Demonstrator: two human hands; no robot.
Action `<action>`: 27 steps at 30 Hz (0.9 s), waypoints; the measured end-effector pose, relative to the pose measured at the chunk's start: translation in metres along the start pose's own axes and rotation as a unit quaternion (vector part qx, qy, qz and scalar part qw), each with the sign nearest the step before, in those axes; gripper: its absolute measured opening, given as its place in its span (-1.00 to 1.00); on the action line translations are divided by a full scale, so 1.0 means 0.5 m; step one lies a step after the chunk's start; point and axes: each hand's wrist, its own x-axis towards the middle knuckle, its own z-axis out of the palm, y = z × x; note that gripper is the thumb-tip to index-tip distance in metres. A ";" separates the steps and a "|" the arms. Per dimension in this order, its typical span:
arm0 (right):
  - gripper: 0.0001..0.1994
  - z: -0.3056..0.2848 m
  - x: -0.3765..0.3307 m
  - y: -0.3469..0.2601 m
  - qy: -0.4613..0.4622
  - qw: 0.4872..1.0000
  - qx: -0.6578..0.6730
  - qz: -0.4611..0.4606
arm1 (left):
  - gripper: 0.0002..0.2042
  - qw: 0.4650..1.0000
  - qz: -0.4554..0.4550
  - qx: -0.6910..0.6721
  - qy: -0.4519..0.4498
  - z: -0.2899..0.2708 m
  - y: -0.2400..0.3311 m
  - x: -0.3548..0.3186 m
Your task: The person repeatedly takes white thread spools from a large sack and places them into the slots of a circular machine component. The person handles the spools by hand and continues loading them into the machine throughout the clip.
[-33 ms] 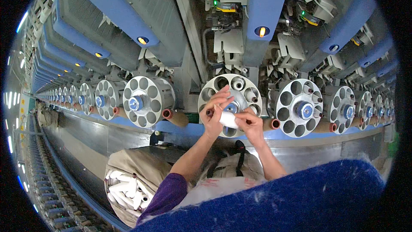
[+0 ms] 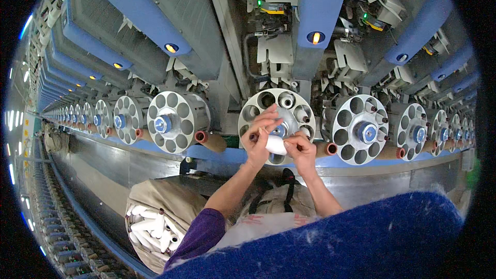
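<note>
A white yarn bobbin [image 2: 276,144] on a dark tube lies crosswise between my two hands. My left hand [image 2: 256,137] grips its tube end with the thumb, other fingers stretched upward. At the opposite end, my right hand [image 2: 302,150] has thumb and forefinger pinched together against the yarn; whether a loose thread is between them is too small to see. Right behind both hands stands a round magazine [image 2: 248,111] with round pockets and a metal hub. A few of its upper and right pockets hold bobbins [image 2: 305,119]; my hands cover its lower part.
A beige sack [image 2: 196,201] full of white bobbins [image 2: 155,230] stands at my lower left. More magazines [image 2: 178,104] line the machine on both sides. Brown tubes [image 2: 325,149] stick out below them. Blue machine arms [image 2: 323,5] rise behind. A rail [image 2: 113,243] curves along the left.
The bobbin and my fingers have shifted very slightly; both hands keep the same hold.
</note>
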 end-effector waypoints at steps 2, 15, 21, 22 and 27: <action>-0.95 0.009 -0.025 0.024 0.039 0.998 -0.008 0.051 | -0.76 0.999 0.008 0.050 -0.014 -0.002 -0.007 -0.018; -0.78 -0.065 0.069 -0.173 -0.067 0.965 0.239 0.079 | -0.71 0.939 -0.252 0.186 -0.143 0.012 -0.007 -0.022; -0.92 -0.005 0.155 -0.087 -0.248 0.956 -0.134 0.085 | -0.82 0.851 -0.048 0.523 -0.014 -0.055 -0.012 -0.038; -0.91 -0.009 0.169 -0.063 -0.263 0.909 -0.322 0.019 | -0.77 0.761 0.031 0.642 -0.086 -0.058 -0.017 -0.055; -0.83 -0.161 0.373 0.005 0.110 0.980 -0.100 -0.132 | -0.66 0.797 -0.066 0.598 0.056 -0.077 0.005 -0.181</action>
